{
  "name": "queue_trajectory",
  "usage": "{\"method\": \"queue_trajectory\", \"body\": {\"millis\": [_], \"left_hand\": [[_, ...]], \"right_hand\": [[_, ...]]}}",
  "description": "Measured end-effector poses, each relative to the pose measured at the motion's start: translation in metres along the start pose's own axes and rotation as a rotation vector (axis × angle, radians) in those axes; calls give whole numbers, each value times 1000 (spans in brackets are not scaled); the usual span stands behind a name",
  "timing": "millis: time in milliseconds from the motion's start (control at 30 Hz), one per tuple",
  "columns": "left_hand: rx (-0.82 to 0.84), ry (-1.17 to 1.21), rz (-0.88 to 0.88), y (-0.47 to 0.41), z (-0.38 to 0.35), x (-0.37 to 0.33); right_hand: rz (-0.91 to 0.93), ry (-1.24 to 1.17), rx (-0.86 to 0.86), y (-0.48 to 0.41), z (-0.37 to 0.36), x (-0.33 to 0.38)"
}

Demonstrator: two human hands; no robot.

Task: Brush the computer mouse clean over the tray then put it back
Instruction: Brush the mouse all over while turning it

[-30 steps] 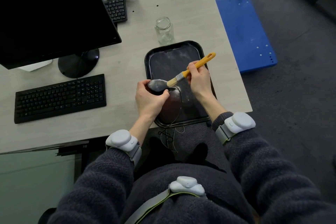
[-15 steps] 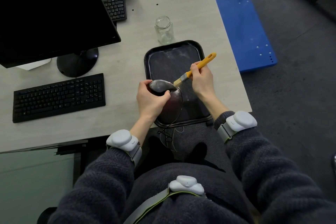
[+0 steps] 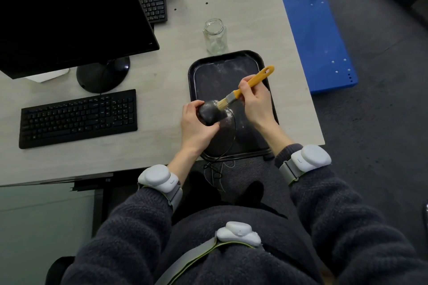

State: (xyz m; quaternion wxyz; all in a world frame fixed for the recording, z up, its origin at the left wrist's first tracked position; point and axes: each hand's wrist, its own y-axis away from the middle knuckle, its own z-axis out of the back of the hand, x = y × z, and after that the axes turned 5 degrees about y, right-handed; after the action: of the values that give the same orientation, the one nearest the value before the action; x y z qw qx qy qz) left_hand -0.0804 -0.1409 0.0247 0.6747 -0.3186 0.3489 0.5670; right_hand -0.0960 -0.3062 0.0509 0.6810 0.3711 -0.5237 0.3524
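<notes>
The left hand (image 3: 196, 127) has its grip wrapped around the computer mouse (image 3: 209, 113), fingers and thumb pinching its sides and holding it raised over the near-left part of the black tray (image 3: 261, 62). The right hand (image 3: 256, 102), at about three o'clock from the mouse, has its grip pinched on the yellow-handled brush (image 3: 249, 87), whose pale bristles touch the mouse's top at its two o'clock edge. White dust lies on the tray floor and still greys the mouse shell, so the brushing looks underway and not finished. The mouse cable (image 3: 232, 136) loops over the tray and hangs off the worktop (image 3: 231, 7) toward six o'clock. Still to do, by my judgement: clear the remaining dust, then set the mouse back on the worktop, probably beside the keyboard (image 3: 78, 118) at nine o'clock.
</notes>
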Motion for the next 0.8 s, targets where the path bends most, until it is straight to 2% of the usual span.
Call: {"method": "queue_trajectory", "body": {"millis": [100,167,267,400,467,567,667,733,800], "left_hand": [[-1,-2,10,0,2,1],[-6,2,12,-1,1,1],[-15,16,12,-2,0,-3],[-24,17,9,-3,3,-1],[-17,6,-4,-2,4,2],[15,-20,-33,-1,2,2],[42,-29,-53,0,1,-1],[39,-23,-62,1,0,-3],[29,-10,-66,2,-1,-3]], "right_hand": [[33,-60,19,3,-1,6],[58,-126,105,8,-7,12],[100,-69,188,14,-13,8],[84,-11,24,10,-6,2],[105,-6,21,7,-4,6],[102,-100,135,8,-11,16],[129,-15,238,11,-21,16],[84,-12,191,7,-22,14],[42,-39,70,1,-17,12]]}}
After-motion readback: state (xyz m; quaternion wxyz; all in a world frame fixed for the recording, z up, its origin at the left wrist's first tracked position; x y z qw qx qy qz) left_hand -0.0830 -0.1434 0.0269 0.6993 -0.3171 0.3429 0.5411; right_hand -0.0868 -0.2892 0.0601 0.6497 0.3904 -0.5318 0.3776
